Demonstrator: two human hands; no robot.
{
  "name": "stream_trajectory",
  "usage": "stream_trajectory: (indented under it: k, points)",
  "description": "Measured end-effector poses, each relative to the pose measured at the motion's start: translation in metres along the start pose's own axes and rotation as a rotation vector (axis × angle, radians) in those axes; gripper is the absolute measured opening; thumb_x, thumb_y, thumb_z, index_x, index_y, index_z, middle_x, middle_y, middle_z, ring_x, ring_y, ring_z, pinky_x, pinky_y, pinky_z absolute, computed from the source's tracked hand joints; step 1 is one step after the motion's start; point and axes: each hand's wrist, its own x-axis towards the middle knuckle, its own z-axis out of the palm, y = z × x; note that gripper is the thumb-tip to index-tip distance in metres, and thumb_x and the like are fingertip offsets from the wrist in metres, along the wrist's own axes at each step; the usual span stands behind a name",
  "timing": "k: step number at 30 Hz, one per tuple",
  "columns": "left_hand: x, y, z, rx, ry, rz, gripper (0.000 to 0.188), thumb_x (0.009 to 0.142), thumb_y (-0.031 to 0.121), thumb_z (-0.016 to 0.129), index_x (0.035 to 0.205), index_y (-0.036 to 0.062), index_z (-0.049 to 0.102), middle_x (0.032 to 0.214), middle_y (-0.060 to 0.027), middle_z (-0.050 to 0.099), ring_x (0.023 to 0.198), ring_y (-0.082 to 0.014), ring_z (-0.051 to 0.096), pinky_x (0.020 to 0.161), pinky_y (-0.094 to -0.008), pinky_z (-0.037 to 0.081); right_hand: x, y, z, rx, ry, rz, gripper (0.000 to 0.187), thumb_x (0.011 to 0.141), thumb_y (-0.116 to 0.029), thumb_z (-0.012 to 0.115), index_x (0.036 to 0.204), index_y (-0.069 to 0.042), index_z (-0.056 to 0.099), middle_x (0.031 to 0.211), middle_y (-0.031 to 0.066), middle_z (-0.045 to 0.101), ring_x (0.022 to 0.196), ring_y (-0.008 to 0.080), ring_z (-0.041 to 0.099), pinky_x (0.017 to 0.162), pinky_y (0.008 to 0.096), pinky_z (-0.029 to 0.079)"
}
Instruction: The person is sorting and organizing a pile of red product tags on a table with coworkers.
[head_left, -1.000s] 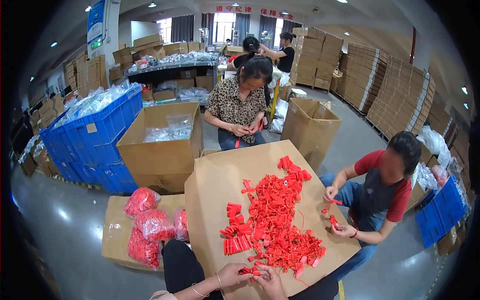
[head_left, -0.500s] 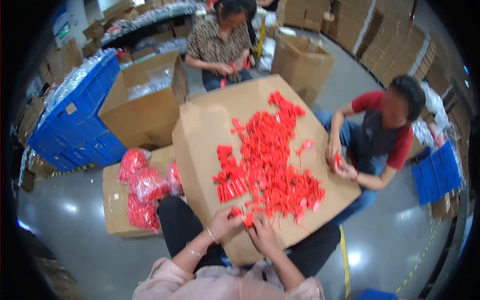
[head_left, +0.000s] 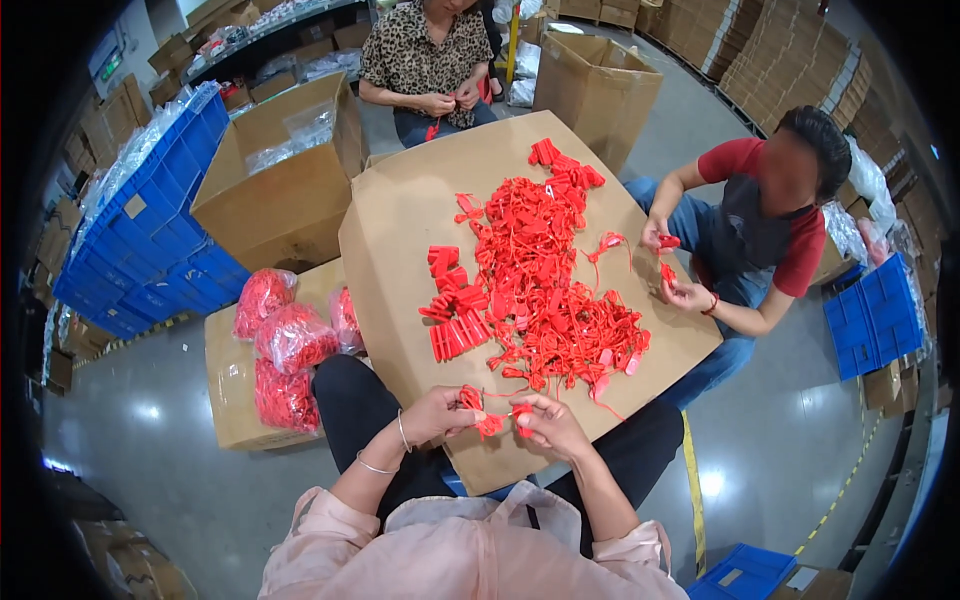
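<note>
Red corded pieces (head_left: 488, 426) are pinched by the left hand (head_left: 437, 412), a red part (head_left: 522, 421) by the right hand (head_left: 557, 428), over the cardboard tabletop's (head_left: 385, 270) near edge. The hands, together a second ago, are now slightly parted, leaving the held items separated. Beyond, a red pile (head_left: 540, 270) is spread.

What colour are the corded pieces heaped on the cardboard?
Mostly bright red; the corded pieces show best in the head view.
</note>
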Motion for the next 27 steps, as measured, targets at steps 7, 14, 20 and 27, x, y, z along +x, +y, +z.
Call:
stream_trajectory:
  k: [7,14,20,27]
  points:
    - [0.005,-0.016,0.002,0.371,-0.035,0.193,0.016,0.082,0.017,0.062,0.079,0.0029,0.055,0.064,0.0049,0.049,0.055,-0.0072,0.046,0.053,-0.0233,0.041,0.004,-0.013,0.016,0.049,0.059,0.003,0.015,0.082,-0.008,0.062,0.096,-0.005,0.059,0.073,-0.0004,0.057,0.053,0.0013,0.044,0.042,0.0150,0.028]
    - [0.005,-0.008,0.012,0.781,0.089,0.284,0.017,0.077,0.018,0.062,0.079,0.0021,0.055,0.061,-0.0086,0.053,0.056,-0.0120,0.049,0.056,-0.0287,0.043,0.005,-0.003,0.037,0.034,0.163,-0.263,0.014,0.077,0.000,0.065,0.090,-0.004,0.060,0.078,-0.0001,0.058,0.064,0.0039,0.050,0.058,0.0177,0.040]
    - [0.006,-0.011,0.009,0.748,0.105,0.306,0.020,0.078,0.021,0.061,0.077,0.0023,0.054,0.060,-0.0103,0.053,0.054,-0.0151,0.050,0.055,-0.0301,0.043,0.008,0.006,0.045,-0.127,0.228,-0.405,0.010,0.075,0.005,0.065,0.082,-0.001,0.061,0.078,0.0018,0.058,0.071,0.0065,0.054,0.067,0.0197,0.044]
    - [0.009,-0.024,0.007,0.708,0.021,0.415,0.025,0.082,0.026,0.059,0.085,0.0012,0.054,0.070,-0.0149,0.057,0.062,-0.0270,0.057,0.060,-0.0345,0.045,0.006,0.038,0.031,0.358,0.202,-0.143,0.011,0.083,-0.003,0.058,0.093,-0.003,0.056,0.084,0.0063,0.060,0.071,0.0117,0.057,0.064,0.0230,0.047]
